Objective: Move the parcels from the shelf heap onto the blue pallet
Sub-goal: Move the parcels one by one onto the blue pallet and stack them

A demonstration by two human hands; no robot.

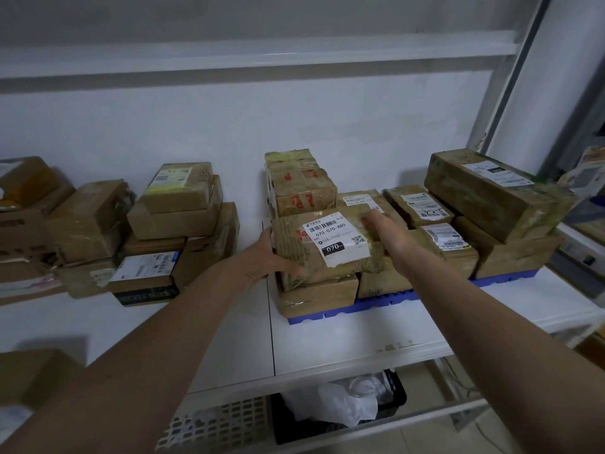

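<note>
I hold the labelled parcel [327, 244] over the front left stack on the blue pallet [360, 304]. My left hand [270, 257] curls its fingers under the left edge; my right hand [388, 232] lies on the far right corner, fingers bent over it. I think the risk is the uneven boxes below: the parcel may tilt and slide forward off the pallet. The shelf heap [144, 234] waits at left. My right fingertips are hidden, and blur makes the small labels unreadable.
</note>
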